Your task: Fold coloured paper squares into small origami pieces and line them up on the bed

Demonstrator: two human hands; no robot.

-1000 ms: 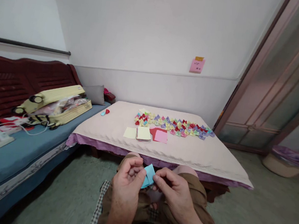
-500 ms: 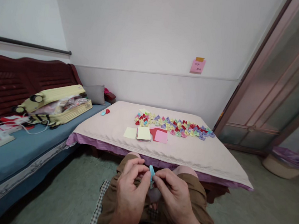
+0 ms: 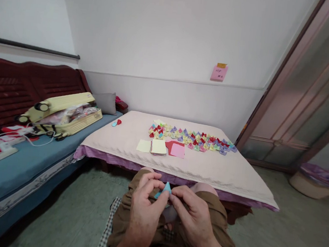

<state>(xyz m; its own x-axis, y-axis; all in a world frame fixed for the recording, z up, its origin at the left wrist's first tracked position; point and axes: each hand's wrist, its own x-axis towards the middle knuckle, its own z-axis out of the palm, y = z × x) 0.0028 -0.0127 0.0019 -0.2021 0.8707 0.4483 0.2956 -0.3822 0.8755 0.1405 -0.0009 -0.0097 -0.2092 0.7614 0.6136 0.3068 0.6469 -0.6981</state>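
Between my hands, above my lap, is a small piece of folded light-blue paper [image 3: 167, 187] with a pointed top. My left hand [image 3: 147, 204] grips its left side, thumb in front and fingers behind. At its right edge, my right hand [image 3: 191, 210] pinches it between thumb and forefinger. The lower part of the paper is partly hidden by my thumbs. On the covered table beyond lie a stack of square paper sheets [image 3: 158, 147], a pale yellow sheet [image 3: 143, 145], a pink sheet [image 3: 178, 151] and a red sheet [image 3: 170, 145].
Many small folded paper pieces [image 3: 198, 139] in several colours spread over the cream tablecloth [image 3: 206, 170]. A red and a blue piece [image 3: 118, 122] lie at its far left. On the blue-cushioned bench [image 3: 70, 144] rests a half-open yellow suitcase [image 3: 66, 98]. A bin [image 3: 308, 185] stands right.
The light-blue paper has turned from nearly edge-on to showing a broad triangular face. My left thumb has shifted slightly right across it. The view has moved a little.
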